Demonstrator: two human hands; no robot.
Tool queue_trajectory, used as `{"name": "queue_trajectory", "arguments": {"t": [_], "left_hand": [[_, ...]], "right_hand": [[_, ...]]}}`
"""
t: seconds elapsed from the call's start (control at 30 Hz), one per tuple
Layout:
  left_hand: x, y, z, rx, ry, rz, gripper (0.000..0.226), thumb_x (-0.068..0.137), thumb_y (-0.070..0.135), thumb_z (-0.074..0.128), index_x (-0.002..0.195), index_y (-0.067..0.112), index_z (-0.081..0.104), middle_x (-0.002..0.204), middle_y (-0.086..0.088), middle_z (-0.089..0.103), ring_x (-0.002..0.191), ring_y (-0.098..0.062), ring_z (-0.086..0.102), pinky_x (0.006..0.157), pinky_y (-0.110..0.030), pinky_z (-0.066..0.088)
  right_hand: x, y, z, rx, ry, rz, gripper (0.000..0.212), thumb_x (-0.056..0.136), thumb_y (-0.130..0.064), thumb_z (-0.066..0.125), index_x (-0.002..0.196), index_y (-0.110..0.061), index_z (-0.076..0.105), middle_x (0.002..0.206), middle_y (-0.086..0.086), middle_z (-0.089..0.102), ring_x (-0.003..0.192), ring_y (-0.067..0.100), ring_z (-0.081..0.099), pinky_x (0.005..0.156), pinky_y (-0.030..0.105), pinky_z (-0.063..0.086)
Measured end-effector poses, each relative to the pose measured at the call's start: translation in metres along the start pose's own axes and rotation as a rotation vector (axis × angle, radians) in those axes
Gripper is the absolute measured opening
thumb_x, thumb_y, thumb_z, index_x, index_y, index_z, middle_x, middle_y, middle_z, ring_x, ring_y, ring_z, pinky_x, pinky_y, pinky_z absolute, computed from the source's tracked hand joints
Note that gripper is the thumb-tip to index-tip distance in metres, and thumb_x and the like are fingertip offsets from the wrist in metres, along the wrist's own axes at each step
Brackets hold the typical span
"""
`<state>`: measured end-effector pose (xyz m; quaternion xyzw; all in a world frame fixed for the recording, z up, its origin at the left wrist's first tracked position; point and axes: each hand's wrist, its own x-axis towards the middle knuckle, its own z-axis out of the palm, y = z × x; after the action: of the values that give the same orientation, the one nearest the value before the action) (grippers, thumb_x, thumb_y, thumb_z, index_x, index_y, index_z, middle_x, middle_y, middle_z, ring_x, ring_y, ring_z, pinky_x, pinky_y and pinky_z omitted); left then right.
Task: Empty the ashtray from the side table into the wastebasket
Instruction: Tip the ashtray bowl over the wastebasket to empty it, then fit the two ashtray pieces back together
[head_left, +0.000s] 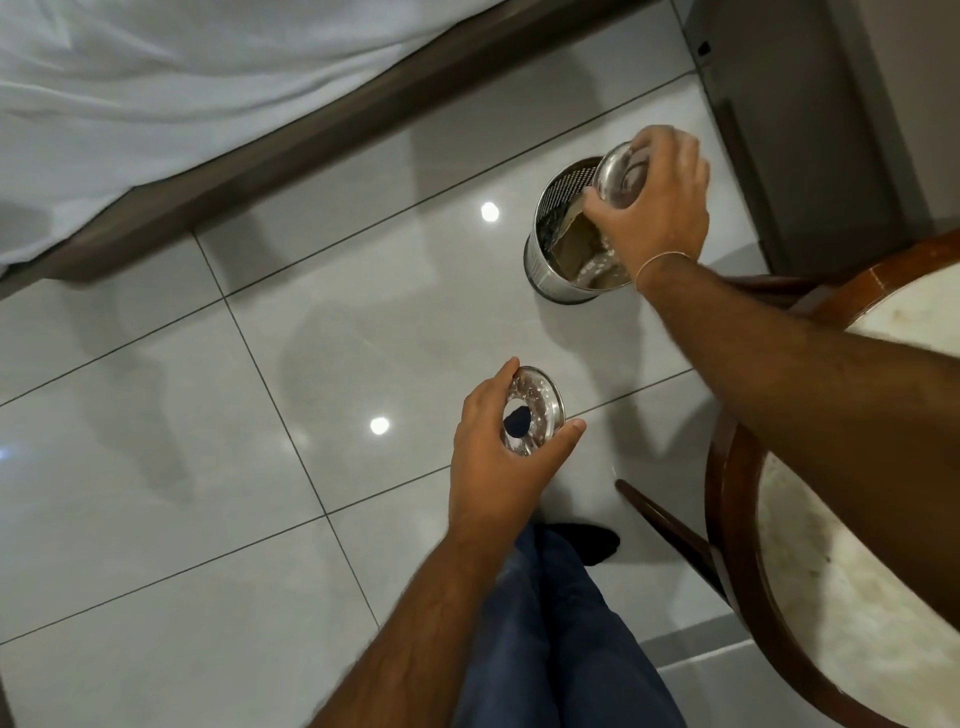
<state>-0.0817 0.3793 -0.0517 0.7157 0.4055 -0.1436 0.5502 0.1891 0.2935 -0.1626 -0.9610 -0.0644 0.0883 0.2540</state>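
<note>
Glossy grey floor tiles (156, 467) surround the steel wastebasket (540, 260), over which the right hand (660, 208) grips the tipped ashtray bowl (621, 176) mid-emptying, the left hand (493, 447) clasping its ring lid (540, 410); refitting probably comes next.

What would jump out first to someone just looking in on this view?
The right hand tips a shiny metal bowl over the steel wastebasket on the tiled floor, upper right. Nearer the camera, the left hand holds the round metal lid with a hole in its middle. A round wooden-rimmed side table fills the right edge.
</note>
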Motion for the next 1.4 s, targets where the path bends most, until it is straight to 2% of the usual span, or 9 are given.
{"name": "queue_trajectory", "arguments": {"t": [0.23, 0.43, 0.57, 0.7, 0.8, 0.93, 1.1, 1.23, 1.4], "left_hand": [[0.002, -0.005, -0.004, 0.002, -0.006, -0.004, 0.089, 0.083, 0.05, 0.087, 0.16, 0.04, 0.043, 0.158, 0.015, 0.049, 0.132, 0.0, 0.05, 0.103, -0.013, 0.043], [0.008, -0.008, -0.008, 0.001, -0.017, -0.004, 0.088, 0.082, 0.052, 0.088, 0.158, 0.043, 0.043, 0.154, 0.019, 0.049, 0.112, 0.027, 0.048, 0.085, 0.007, 0.039], [0.015, -0.009, -0.011, 0.022, -0.012, 0.038, 0.088, 0.083, 0.05, 0.088, 0.158, 0.04, 0.044, 0.147, 0.022, 0.048, 0.117, 0.021, 0.047, 0.087, 0.007, 0.039], [0.021, -0.008, -0.011, 0.022, 0.002, 0.054, 0.087, 0.083, 0.05, 0.088, 0.157, 0.042, 0.044, 0.142, 0.026, 0.047, 0.12, 0.021, 0.046, 0.1, -0.01, 0.044], [0.026, 0.001, -0.01, 0.001, 0.018, 0.071, 0.087, 0.082, 0.049, 0.089, 0.157, 0.044, 0.045, 0.138, 0.03, 0.047, 0.121, 0.019, 0.048, 0.109, -0.022, 0.047], [0.03, 0.027, -0.005, -0.004, 0.001, 0.156, 0.088, 0.08, 0.047, 0.091, 0.156, 0.045, 0.046, 0.134, 0.038, 0.046, 0.124, 0.019, 0.049, 0.109, -0.02, 0.048], [0.019, 0.075, 0.016, 0.046, -0.158, 0.347, 0.094, 0.076, 0.051, 0.09, 0.158, 0.041, 0.045, 0.142, 0.03, 0.049, 0.129, 0.019, 0.049, 0.103, -0.008, 0.046], [0.028, 0.093, 0.027, 0.167, -0.284, 0.477, 0.094, 0.078, 0.042, 0.094, 0.158, 0.036, 0.046, 0.151, 0.013, 0.053, 0.136, 0.005, 0.052, 0.108, -0.014, 0.047], [-0.021, 0.108, 0.105, 0.391, -0.625, 0.582, 0.098, 0.076, 0.047, 0.094, 0.159, 0.032, 0.044, 0.15, 0.008, 0.053, 0.136, -0.007, 0.054, 0.114, -0.034, 0.05]], "right_hand": [[0.002, -0.009, 0.004, -0.001, -0.099, 0.029, 0.063, 0.078, -0.053, 0.084, 0.127, -0.025, 0.056, 0.135, 0.005, 0.062, 0.124, 0.03, 0.058, 0.081, 0.035, 0.049], [-0.007, 0.0, -0.002, 0.053, 0.002, 0.103, 0.06, 0.08, -0.052, 0.083, 0.128, -0.028, 0.056, 0.139, 0.002, 0.058, 0.127, 0.026, 0.055, 0.087, 0.034, 0.052], [-0.013, 0.009, 0.003, 0.104, -0.155, 0.15, 0.065, 0.075, -0.047, 0.088, 0.128, -0.03, 0.054, 0.134, 0.006, 0.062, 0.121, 0.031, 0.061, 0.092, 0.043, 0.059], [-0.017, 0.004, 0.006, 0.544, -0.037, 0.47, 0.055, 0.077, -0.043, 0.089, 0.118, -0.028, 0.056, 0.121, 0.002, 0.071, 0.101, 0.018, 0.07, 0.082, 0.031, 0.06], [-0.027, 0.002, -0.015, 1.168, -0.208, 0.821, 0.049, 0.089, -0.051, 0.078, 0.124, -0.021, 0.064, 0.126, 0.011, 0.072, 0.108, 0.029, 0.074, 0.088, 0.052, 0.067], [-0.066, 0.017, -0.061, 1.679, -0.328, 0.906, 0.071, 0.093, -0.062, 0.064, 0.145, -0.013, 0.063, 0.143, 0.021, 0.067, 0.115, 0.038, 0.075, 0.094, 0.052, 0.062], [-0.136, 0.035, -0.101, 1.7, -0.27, 1.01, 0.072, 0.092, -0.063, 0.064, 0.142, -0.011, 0.067, 0.13, 0.02, 0.075, 0.117, 0.037, 0.073, 0.085, 0.049, 0.063], [-0.182, 0.025, -0.108, 1.689, -0.3, 1.017, 0.079, 0.087, -0.064, 0.067, 0.143, -0.009, 0.067, 0.135, 0.019, 0.071, 0.118, 0.033, 0.07, 0.087, 0.044, 0.062], [-0.247, 0.085, -0.149, 1.774, -0.145, 1.036, 0.056, 0.104, -0.059, 0.051, 0.125, -0.016, 0.081, 0.125, 0.014, 0.079, 0.112, 0.025, 0.076, 0.094, 0.039, 0.056]]}}
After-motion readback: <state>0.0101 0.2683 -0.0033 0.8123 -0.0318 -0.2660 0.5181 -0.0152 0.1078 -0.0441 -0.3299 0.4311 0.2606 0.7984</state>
